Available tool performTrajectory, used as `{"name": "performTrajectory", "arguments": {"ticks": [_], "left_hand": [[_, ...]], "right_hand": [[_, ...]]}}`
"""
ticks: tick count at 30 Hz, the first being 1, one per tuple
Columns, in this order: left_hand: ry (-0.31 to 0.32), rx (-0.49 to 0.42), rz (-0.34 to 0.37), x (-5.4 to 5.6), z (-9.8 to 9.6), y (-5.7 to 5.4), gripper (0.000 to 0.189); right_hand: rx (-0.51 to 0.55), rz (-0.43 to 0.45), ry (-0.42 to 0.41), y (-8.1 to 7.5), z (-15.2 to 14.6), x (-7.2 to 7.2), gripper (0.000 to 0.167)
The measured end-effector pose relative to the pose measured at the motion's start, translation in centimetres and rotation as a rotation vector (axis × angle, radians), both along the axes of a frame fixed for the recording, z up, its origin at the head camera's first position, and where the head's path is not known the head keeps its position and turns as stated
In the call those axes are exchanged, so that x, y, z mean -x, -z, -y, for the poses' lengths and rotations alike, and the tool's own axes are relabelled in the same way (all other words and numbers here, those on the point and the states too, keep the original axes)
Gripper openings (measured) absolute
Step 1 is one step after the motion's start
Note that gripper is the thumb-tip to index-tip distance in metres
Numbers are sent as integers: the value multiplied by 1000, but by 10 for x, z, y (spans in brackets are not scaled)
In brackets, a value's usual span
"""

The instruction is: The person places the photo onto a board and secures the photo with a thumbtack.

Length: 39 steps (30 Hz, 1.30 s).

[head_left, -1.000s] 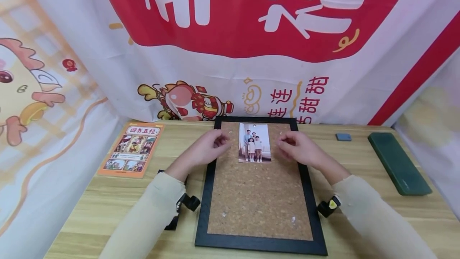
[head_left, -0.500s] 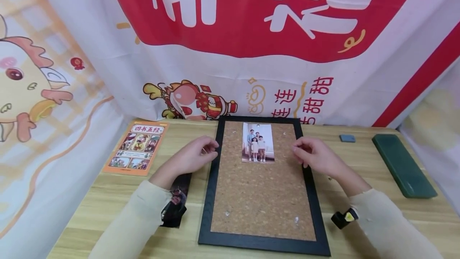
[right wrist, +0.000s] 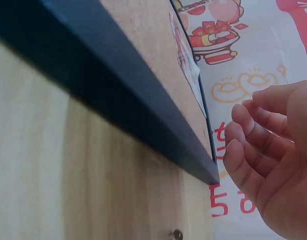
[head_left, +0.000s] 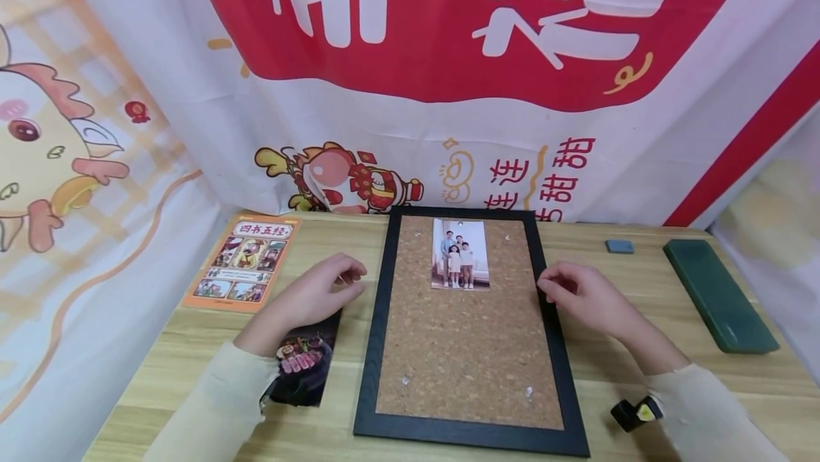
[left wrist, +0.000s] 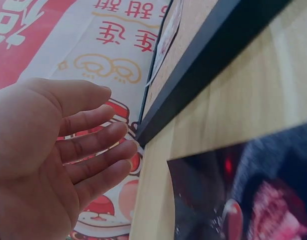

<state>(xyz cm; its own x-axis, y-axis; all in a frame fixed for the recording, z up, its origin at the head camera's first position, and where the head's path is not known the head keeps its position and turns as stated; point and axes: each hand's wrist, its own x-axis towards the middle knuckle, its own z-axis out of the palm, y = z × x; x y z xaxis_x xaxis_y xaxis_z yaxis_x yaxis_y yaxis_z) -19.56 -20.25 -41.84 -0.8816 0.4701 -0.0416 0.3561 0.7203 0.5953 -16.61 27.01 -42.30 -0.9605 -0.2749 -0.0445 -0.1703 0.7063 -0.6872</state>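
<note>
On the wooden counter (head_left: pixel 166 369), which has pale, striped grain, I see the corkboard (head_left: pixel 468 355) lying flat: a tall rectangle of brown, speckled cork inside a black frame with straight edges. The left hand (head_left: pixel 314 295) is just beside its left side, the fingers loosely curved and parted. The right hand (head_left: pixel 589 298) is at the right side, its fingers also softly bent; whether it touches the frame, I cannot tell. Each grip is relaxed and holds nothing. A thin family photo (head_left: pixel 460 255) is on the upper cork. The smallest are clear, shiny pieces (head_left: pixel 405 381) near the cork's four corners.
</note>
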Motion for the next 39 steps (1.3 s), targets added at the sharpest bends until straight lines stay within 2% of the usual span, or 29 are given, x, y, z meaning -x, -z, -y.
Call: {"name": "performTrajectory", "arguments": {"ticks": [5, 13, 22, 29, 35, 39], "left_hand": [[-13, 32, -18, -8, 10, 3, 25], [-64, 82, -68, -23, 23, 0, 24], [-88, 118, -67, -36, 38, 2, 26], [-184, 112, -42, -44, 47, 5, 30], [-250, 153, 4, -52, 55, 6, 40], [-282, 181, 27, -56, 61, 7, 48]], "right_hand": [[-28, -7, 23, 4, -11, -8, 19], [-54, -4, 70, 9, -28, -20, 25], [-81, 44, 121, 21, -45, -29, 25], [-91, 72, 148, 27, -57, -35, 25], [-82, 116, 165, 29, -62, -40, 26], [-85, 113, 165, 30, -66, -42, 24]]}}
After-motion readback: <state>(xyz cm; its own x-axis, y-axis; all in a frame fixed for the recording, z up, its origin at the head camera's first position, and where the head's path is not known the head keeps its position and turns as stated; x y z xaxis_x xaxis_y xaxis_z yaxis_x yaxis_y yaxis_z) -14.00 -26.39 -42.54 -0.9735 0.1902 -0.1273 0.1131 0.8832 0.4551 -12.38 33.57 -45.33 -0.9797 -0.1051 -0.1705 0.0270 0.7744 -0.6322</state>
